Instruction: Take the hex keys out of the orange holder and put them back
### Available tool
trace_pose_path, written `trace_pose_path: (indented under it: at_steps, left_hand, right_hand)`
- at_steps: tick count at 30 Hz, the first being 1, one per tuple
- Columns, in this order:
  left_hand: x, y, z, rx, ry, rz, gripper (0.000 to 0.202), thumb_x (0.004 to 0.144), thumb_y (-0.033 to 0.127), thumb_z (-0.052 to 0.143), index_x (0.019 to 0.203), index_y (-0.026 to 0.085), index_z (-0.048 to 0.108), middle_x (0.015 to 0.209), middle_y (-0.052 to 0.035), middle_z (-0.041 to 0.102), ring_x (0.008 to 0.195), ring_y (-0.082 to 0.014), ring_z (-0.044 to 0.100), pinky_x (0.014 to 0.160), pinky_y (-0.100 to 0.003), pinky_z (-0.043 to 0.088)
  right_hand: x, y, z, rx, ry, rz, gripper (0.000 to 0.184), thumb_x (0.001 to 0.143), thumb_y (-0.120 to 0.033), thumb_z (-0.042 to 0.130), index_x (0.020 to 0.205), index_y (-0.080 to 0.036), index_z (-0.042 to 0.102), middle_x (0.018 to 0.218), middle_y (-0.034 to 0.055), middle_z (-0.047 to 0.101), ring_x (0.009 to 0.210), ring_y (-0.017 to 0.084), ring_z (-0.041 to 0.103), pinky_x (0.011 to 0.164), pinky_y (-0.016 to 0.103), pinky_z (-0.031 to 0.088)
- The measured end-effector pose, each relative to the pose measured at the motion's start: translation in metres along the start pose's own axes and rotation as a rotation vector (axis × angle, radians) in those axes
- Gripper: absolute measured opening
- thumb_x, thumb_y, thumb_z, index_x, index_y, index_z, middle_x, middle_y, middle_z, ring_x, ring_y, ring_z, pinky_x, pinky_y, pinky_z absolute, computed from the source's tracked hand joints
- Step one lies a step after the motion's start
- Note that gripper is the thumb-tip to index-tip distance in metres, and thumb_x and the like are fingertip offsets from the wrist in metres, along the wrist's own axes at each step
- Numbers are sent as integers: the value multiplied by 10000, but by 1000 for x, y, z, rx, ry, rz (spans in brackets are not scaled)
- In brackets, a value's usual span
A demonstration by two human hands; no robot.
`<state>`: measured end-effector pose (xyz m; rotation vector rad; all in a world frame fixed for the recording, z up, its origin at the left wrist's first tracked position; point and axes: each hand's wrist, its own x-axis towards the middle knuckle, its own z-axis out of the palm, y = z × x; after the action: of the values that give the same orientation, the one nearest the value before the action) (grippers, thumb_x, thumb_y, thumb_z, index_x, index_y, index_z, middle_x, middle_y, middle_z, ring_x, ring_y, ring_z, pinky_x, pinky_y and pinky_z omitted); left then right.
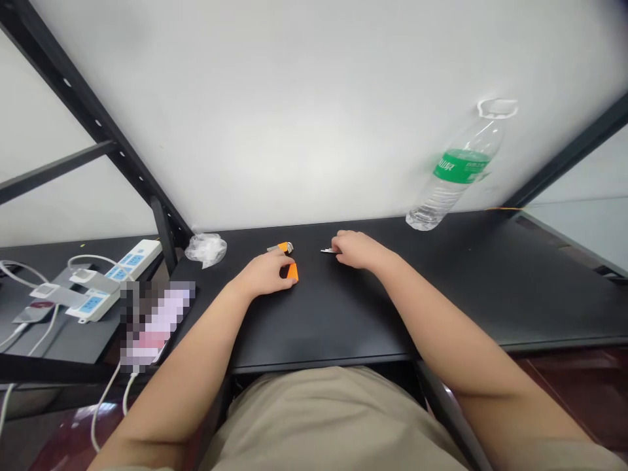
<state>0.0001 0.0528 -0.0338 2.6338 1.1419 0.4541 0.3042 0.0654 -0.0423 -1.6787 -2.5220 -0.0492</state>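
My left hand (pixel 267 272) is closed on a small orange block (pixel 293 272), thumb at its near end and fingers at its far side. A dark part of the block shows near my palm. Just beyond my left fingers lies an orange and silver metal piece (pixel 282 248) on the black table (pixel 318 320). To the right, my right hand (pixel 356 248) pinches a thin silver, rod-like piece (pixel 328 251) close to the tabletop. Its tip points left, and the rest is hidden by the fingers. A gap separates my two hands.
Crumpled clear plastic (pixel 207 249) lies at the back left. A large water bottle (pixel 454 170) with a green label stands at the back right. Left are a pixelated phone (pixel 159 320) with a cable and a white power strip (pixel 118 278). Black frame posts (pixel 105 137) rise beside the wall.
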Motion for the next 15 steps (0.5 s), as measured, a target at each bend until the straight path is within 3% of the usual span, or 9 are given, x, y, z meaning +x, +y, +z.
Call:
trace_pose_path:
  at_steps: [7, 11, 15]
  left_hand:
    - [6, -1, 12, -80, 84, -36, 142, 787, 352, 712, 848, 236, 657, 782, -18, 642, 715, -198, 600, 643, -311, 447]
    - [10, -6, 18, -345, 94, -153, 146, 869, 359, 646, 892, 216, 664, 750, -4, 644, 635, -156, 599, 640, -312, 495]
    - [10, -4, 18, -631, 69, -163, 208, 868, 379, 684, 951, 189, 666, 847, -22, 684, 642, -128, 609, 624, -295, 526]
  right_hand:
    - [-3, -7, -3, 25, -61, 12, 83, 740, -128, 689, 757, -198, 647, 909, 102, 680, 702, 198, 579, 593, 314, 354]
    - [-7, -18, -8, 299, -120, -111, 85, 793, -145, 629, 828, -221, 641, 838, 26, 689, 666, 159, 571, 600, 274, 373]
    - [-7, -28, -10, 430, -49, -212, 122, 830, -166, 603, 914, -224, 669, 900, 13, 696, 726, 155, 584, 666, 262, 409]
